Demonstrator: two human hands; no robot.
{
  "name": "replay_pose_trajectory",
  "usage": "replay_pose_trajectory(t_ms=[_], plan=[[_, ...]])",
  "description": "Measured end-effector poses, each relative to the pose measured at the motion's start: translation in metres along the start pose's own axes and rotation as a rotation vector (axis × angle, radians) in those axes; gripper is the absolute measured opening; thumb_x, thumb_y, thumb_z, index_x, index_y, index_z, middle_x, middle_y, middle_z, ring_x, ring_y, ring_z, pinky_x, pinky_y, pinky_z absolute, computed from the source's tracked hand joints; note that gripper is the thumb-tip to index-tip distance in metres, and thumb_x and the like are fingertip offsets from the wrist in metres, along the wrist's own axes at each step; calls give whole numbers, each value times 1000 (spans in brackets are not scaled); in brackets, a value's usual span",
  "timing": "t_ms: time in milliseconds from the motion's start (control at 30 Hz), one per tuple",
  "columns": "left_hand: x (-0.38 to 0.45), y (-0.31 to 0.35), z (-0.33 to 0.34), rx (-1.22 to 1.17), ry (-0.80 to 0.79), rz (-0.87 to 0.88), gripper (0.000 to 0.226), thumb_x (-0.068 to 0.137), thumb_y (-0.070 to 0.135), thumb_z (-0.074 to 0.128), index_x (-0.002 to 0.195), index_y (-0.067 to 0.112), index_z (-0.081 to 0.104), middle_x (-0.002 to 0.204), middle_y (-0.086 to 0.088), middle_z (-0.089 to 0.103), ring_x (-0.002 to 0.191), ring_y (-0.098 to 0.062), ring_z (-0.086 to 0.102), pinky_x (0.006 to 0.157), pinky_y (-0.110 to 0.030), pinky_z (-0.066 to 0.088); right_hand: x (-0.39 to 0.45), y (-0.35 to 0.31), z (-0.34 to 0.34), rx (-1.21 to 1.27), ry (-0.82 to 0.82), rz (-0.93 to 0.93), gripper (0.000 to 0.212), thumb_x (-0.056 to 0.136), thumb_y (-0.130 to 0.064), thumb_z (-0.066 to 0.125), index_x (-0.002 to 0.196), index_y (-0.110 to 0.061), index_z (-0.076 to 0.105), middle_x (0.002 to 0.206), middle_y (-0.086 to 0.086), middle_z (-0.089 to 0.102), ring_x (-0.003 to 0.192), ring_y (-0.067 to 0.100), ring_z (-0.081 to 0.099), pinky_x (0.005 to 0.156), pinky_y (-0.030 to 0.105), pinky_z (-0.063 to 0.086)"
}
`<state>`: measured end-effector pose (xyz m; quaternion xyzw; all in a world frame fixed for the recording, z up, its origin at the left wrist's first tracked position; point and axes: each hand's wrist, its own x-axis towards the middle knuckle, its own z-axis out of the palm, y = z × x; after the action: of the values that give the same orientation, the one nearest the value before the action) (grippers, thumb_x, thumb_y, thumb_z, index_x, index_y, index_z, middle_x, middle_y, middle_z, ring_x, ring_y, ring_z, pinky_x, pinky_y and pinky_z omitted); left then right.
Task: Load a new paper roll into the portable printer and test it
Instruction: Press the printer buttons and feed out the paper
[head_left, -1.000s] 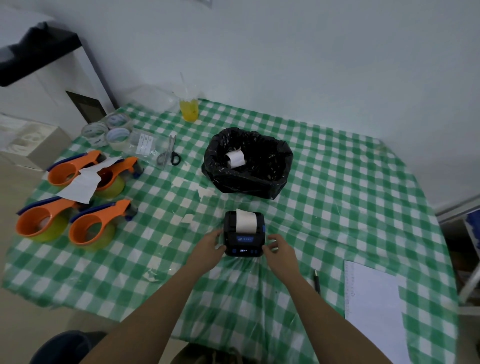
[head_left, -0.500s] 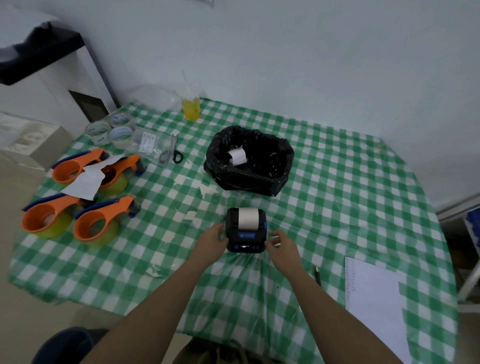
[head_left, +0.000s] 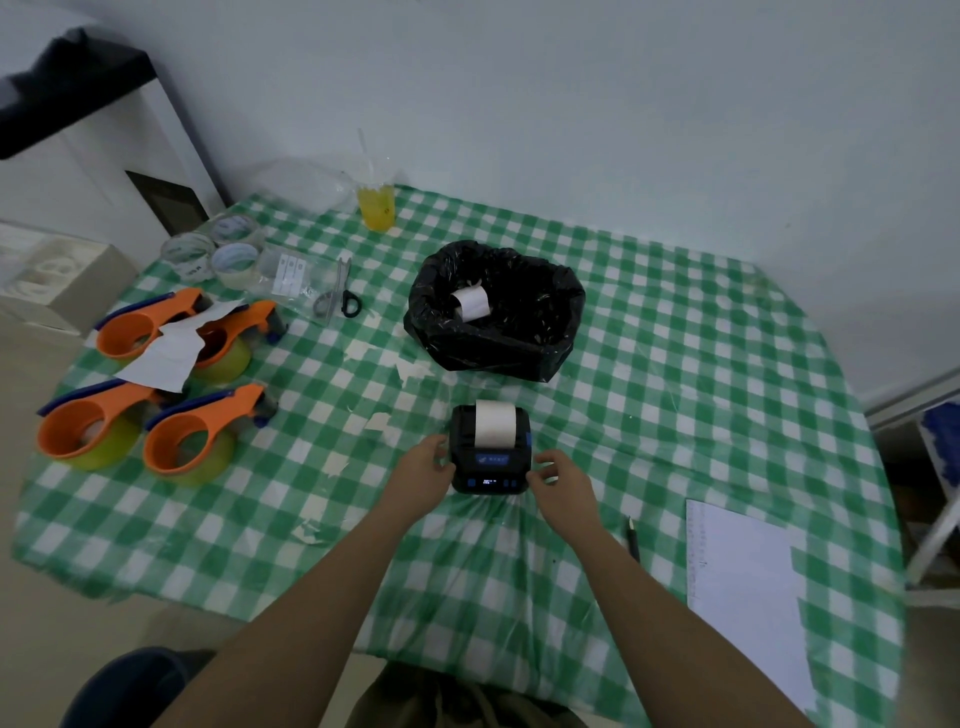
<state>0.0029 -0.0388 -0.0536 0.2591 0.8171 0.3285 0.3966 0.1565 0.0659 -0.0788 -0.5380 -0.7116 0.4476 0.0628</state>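
Observation:
A small black portable printer (head_left: 491, 466) with blue buttons and a lit display sits on the green checked tablecloth (head_left: 675, 395). A strip of white paper (head_left: 494, 422) curls out over its top. My left hand (head_left: 423, 467) grips the printer's left side. My right hand (head_left: 561, 480) touches its right side with the fingers curled at the edge. Another white paper roll (head_left: 470, 303) lies inside the black bag-lined bin (head_left: 496, 306) just behind the printer.
Several orange tape dispensers (head_left: 156, 395) stand at the left with a white paper scrap over them. Tape rolls (head_left: 218, 254), scissors (head_left: 340, 296) and a yellow drink cup (head_left: 376, 207) sit at the back left. A pen (head_left: 632, 538) and white sheet (head_left: 743, 592) lie at the right.
Both hands have stayed at the printer's sides. The printed paper strip stands a little longer out of the printer. The view has shifted slightly.

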Motion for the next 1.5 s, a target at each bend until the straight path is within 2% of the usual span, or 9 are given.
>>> replay_pose_trajectory(t_ms=[133,300,600,733,833,967,1100,1367,1500], plan=[[-1,0,0,-14,-8,-6,44,91,9,51,134,8,41,136,-15,52,122,-28,52,92,-30,41,0,0,1,4,-3,1,26,90,-17,56,115,-11,55,95,2,58,79,18,56,64,30,43],[-1,-1,-4,20,-2,-19,47,90,13,53,135,11,40,136,-13,53,121,-27,53,101,-40,43,0,0,2,22,-4,3,26,89,-17,57,114,-12,56,95,4,60,78,19,57,65,32,46],[0,1,-4,33,2,-18,48,90,13,53,136,10,39,136,-13,53,121,-28,53,102,-42,44,4,-2,0,7,-16,1,22,90,-18,56,111,-13,56,94,1,59,81,19,58,66,32,46],[0,1,-2,26,12,-3,48,90,11,53,136,8,39,136,-16,52,122,-29,52,103,-41,44,6,-1,1,32,-24,5,23,89,-16,56,112,-12,56,94,3,60,72,17,55,62,31,45],[0,2,0,28,15,0,47,90,9,52,136,7,39,136,-17,52,122,-30,52,101,-40,43,5,0,0,26,-25,3,23,89,-14,55,112,-13,56,94,2,59,72,17,55,61,30,44],[1,2,2,18,15,-1,44,90,6,52,133,6,42,134,-17,54,120,-29,53,94,-34,43,6,-1,-1,25,-27,-4,24,90,-13,54,113,-13,56,94,1,58,72,16,55,53,22,41],[2,2,4,14,18,1,43,89,6,52,132,6,43,133,-17,55,117,-29,55,87,-29,41,7,0,-2,34,-28,-2,23,90,-12,54,113,-12,56,92,2,58,63,10,51,50,20,38],[5,5,4,17,13,-2,43,90,7,51,132,8,43,131,-16,55,117,-30,55,93,-35,44,10,0,-3,38,-24,6,24,90,-11,53,114,-11,56,92,3,58,62,10,50,49,20,37],[6,6,4,17,14,-1,43,90,7,51,132,8,44,131,-16,56,116,-30,54,92,-34,44,10,-1,-4,36,-28,3,24,90,-11,52,114,-11,56,93,3,58,69,15,53,49,19,36]])
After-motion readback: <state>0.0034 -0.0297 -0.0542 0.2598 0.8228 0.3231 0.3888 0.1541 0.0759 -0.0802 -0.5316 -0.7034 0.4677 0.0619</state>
